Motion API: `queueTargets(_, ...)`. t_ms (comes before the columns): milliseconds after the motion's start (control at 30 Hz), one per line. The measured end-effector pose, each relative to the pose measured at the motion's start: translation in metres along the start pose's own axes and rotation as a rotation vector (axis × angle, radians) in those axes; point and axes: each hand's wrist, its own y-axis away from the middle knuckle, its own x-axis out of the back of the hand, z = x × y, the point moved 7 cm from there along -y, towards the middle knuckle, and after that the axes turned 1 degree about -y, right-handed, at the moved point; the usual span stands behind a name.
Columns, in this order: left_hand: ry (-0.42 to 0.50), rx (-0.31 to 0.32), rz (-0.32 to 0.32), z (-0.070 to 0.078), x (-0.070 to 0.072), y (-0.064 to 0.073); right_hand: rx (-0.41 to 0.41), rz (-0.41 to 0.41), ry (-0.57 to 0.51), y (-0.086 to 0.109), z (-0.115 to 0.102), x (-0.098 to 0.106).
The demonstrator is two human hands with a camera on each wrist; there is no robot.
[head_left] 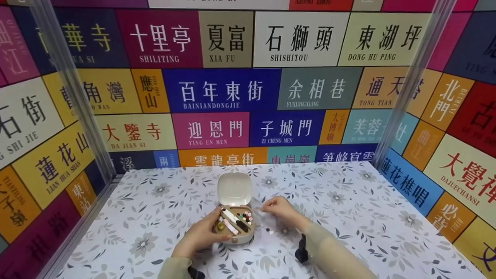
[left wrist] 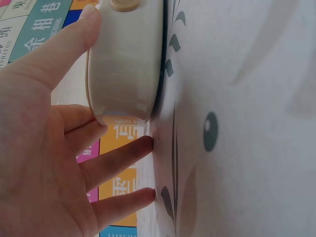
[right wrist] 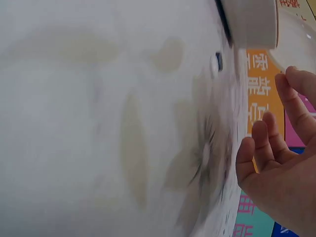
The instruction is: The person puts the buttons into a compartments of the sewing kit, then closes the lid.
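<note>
A small cream box (head_left: 242,239) with a tan latch stands on the table, its hinged lid (head_left: 234,188) raised. Inside lie a white stick with a dark end (head_left: 231,217), a pink-and-white stick (head_left: 231,227), a small yellowish round piece (head_left: 221,226) and several little beadlike pieces (head_left: 247,217). My left hand (head_left: 202,234) grips the near left corner, thumb along the front and index finger at the side; its other fingertips (left wrist: 148,144) touch the table. To the right of the box, my right hand (head_left: 283,211) hovers, thumb and index tips together. Anything between them is too small to tell.
A tiny white piece and a dark piece (head_left: 271,232) lie on the table between the box and my right wrist. Flower-patterned cloth (head_left: 155,217) covers the table. Panels with printed signs (head_left: 221,91) rise behind it and at both sides, with metal posts (head_left: 399,85) at the corners.
</note>
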Motion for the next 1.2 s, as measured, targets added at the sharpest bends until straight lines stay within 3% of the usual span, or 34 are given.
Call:
queueTargets(267,-0.010,-0.006,-0.011,0.002,0.000,0.001,-0.042,-0.115,0.030,0.020,0.012,0.014)
queueTargets(567,-0.014,0.013,-0.019,-0.001,0.000,-0.002,-0.135,-0.286,0.089,0.034,0.021,0.013)
queueTargets(833,-0.048,-0.004,-0.020,0.000,0.000,-0.002,-0.111,-0.330,0.151,0.036,0.018,0.008)
queueTargets(1200,0.019,0.045,-0.023,-0.004,-0.002,-0.003,-0.058,-0.297,0.209,0.031,0.019,0.005)
